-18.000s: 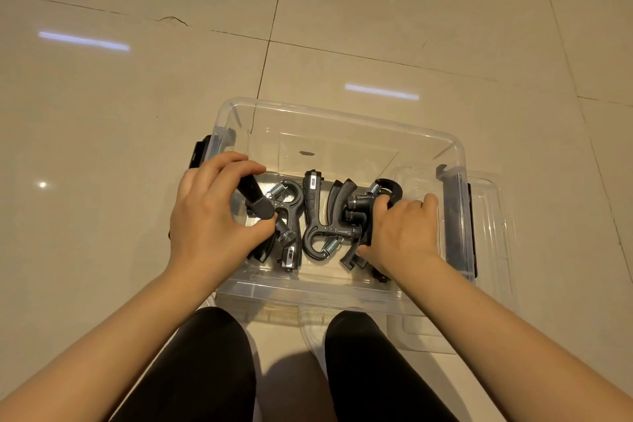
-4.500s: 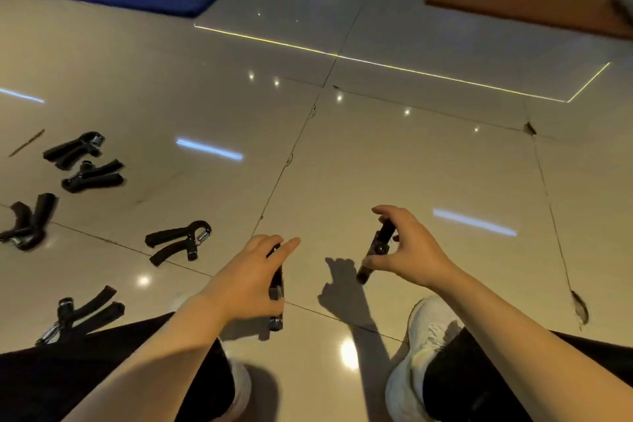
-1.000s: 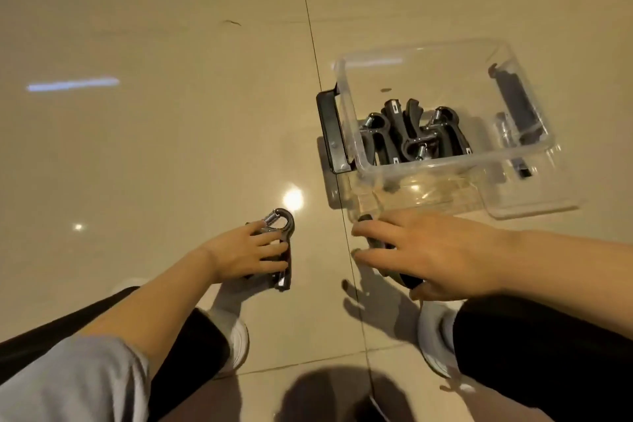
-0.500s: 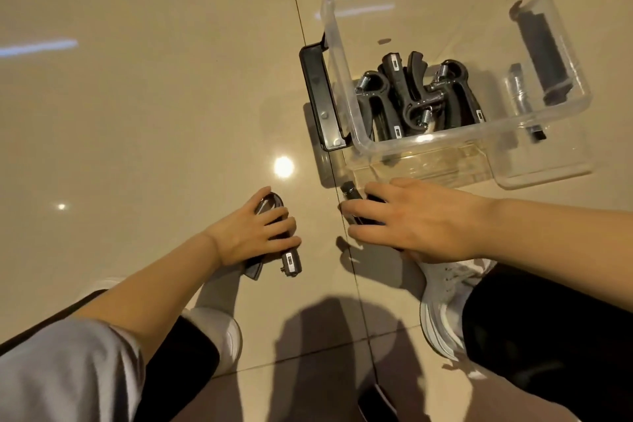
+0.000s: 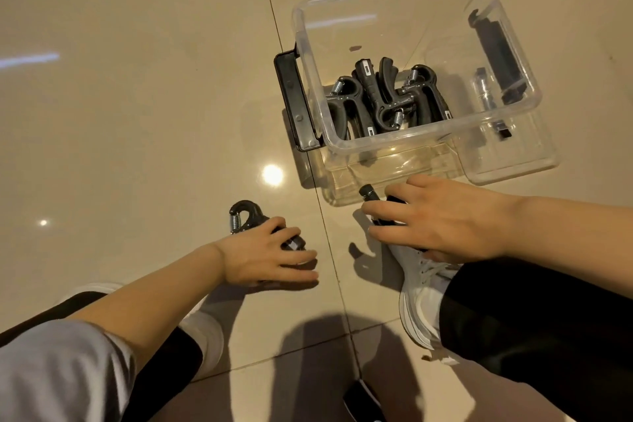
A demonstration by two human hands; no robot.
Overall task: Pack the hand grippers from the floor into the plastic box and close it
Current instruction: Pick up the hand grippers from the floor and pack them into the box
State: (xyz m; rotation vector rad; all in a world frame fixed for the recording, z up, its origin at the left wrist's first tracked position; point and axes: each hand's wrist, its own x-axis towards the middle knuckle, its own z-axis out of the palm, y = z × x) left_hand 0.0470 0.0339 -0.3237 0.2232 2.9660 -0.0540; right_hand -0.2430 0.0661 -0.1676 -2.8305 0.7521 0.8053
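Note:
A clear plastic box [image 5: 507, 113] stands open on the tiled floor at the upper right, with black latches on its left [image 5: 294, 103] and right ends. Several black hand grippers [image 5: 383, 96] lie packed in its left half. My left hand [image 5: 263, 253] holds a black hand gripper [image 5: 245, 216] just above the floor, its spring end sticking out past my knuckles. My right hand [image 5: 442, 219] grips a second black hand gripper [image 5: 371, 197] right in front of the box's near wall; most of that one is hidden under my fingers.
The clear lid [image 5: 520, 154] lies under and beside the box at its right. My white shoes [image 5: 418, 298] and black-trousered knees fill the bottom of the view. A dark object [image 5: 363, 401] lies on the floor at the bottom edge.
Both hands, each with a hand gripper, have come closer to the box. The left hand's gripper has turned so its spring end now points up-left.

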